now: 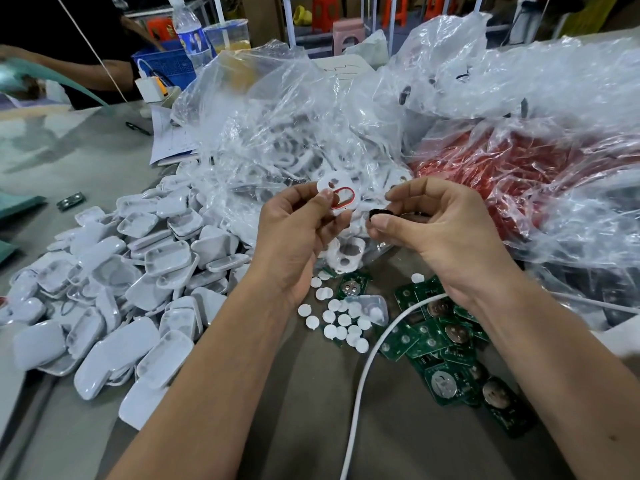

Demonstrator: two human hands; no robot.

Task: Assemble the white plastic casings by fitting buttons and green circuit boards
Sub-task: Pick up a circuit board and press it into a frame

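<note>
desk [311, 427] surface grey, crowded. clear plastic bags [311, 109] piled across the far side, one holding red parts [519, 168], another holding white parts; the bags crowd the space directly behind both hands. heap of white casing shells [131, 289] at the left, spilling toward the left forearm. loose white round buttons [341, 322] lie on the desk below the hands, with a clear small tray [372, 306] among them. green circuit boards [446, 344] heaped under the right wrist, some with round metal cells. a white cable [367, 375] runs across the boards toward the near edge.

left hand [294, 237]: grip closed, thumb and fingers pinching a white casing plate [337, 197] with a red-rimmed oval opening and a smaller hole, held upright above the desk. right hand [440, 223]: grip closed on a small black ring-shaped part [377, 214], held just beside the plate's lower right edge; contact between the two cannot be told.

far left: water bottle [190, 32] with a blue label, writing not legible; blue basket [166, 65]; a second person's arm [69, 67]. paper sheets [169, 140], print unreadable.
</note>
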